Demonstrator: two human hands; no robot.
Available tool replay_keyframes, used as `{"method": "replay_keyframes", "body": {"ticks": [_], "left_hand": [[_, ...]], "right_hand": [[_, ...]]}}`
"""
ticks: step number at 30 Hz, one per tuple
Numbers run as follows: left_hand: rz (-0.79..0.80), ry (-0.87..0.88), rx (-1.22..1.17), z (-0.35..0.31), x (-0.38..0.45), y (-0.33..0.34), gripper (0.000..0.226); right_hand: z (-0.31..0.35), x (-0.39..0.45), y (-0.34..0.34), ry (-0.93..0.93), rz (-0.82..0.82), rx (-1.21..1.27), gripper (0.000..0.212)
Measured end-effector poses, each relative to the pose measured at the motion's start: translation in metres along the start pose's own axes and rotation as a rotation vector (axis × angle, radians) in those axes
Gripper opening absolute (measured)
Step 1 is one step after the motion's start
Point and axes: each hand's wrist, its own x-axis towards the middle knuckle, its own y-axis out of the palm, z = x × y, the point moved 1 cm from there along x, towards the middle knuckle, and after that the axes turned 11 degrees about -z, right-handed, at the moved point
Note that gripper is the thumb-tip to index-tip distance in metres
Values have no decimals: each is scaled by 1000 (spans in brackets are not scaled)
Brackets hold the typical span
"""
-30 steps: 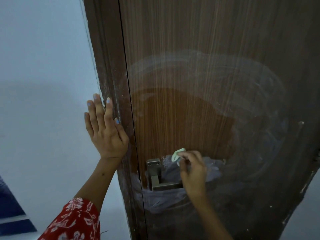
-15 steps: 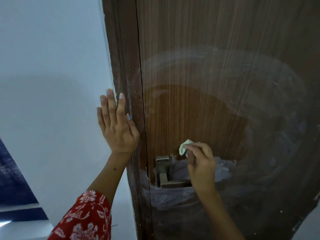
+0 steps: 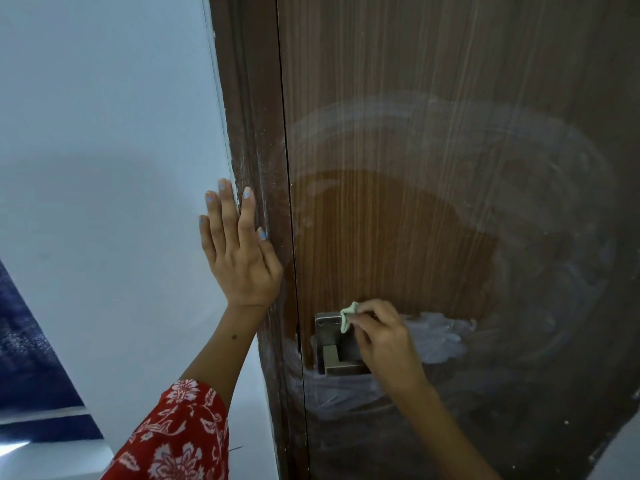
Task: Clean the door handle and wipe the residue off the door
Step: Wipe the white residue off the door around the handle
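A brown wooden door (image 3: pixel 415 98) fills the right of the head view, smeared with whitish residue (image 3: pixel 540 209) in a wide arc around a cleaner patch. A metal door handle (image 3: pixel 330 351) sits low near the door's left edge. My right hand (image 3: pixel 384 337) pinches a small pale green cloth (image 3: pixel 347 316) against the top of the handle's plate and hides the lever's right part. Thick white foam (image 3: pixel 436 337) lies to the right of that hand and below the handle. My left hand (image 3: pixel 239 251) rests flat, fingers straight, across the wall and the door frame (image 3: pixel 249 116).
A white wall (image 3: pixel 104 150) takes up the left. A dark blue surface (image 3: pixel 27 358) shows at the lower left. My red floral sleeve (image 3: pixel 173 434) is at the bottom.
My right hand with the cloth has slid left from above the lever onto the handle's plate. The view has shifted, so the door sits further right. My left hand stays flat on the frame.
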Motion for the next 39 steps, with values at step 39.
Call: {"method": "replay_keyframes", "body": {"ticks": [39], "left_hand": [[-19, 18, 18, -2, 1, 0, 48]], "right_hand": [[-57, -29, -18, 435, -566, 63, 22]]}}
